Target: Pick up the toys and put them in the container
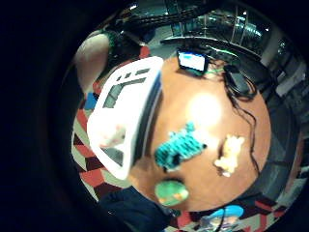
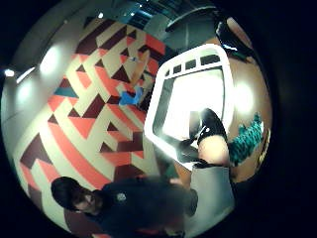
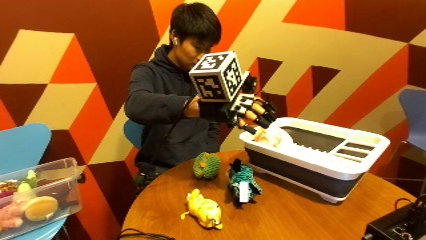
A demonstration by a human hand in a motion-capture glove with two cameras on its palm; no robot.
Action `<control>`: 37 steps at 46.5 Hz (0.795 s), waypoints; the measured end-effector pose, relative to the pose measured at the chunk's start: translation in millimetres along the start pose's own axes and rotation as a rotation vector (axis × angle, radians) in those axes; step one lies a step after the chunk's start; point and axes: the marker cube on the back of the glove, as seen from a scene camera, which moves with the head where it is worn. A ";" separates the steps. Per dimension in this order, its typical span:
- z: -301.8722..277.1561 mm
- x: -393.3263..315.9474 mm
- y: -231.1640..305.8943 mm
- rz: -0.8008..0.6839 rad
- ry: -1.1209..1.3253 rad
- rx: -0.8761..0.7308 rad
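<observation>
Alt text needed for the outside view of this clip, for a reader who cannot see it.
A person's gloved right hand hovers over one end of a white-rimmed container on a round wooden table, with a pale toy just below its fingers. A green toy, a teal toy and a yellow toy lie on the table.

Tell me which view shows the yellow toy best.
The outside view: the yellow toy lies whole and unobstructed on the table, near the front edge. The little finger side palm view shows it small and pale. The thumb side palm view does not show it.
</observation>
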 end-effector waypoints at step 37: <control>131.2 110.9 32.1 0.015 0.366 -0.432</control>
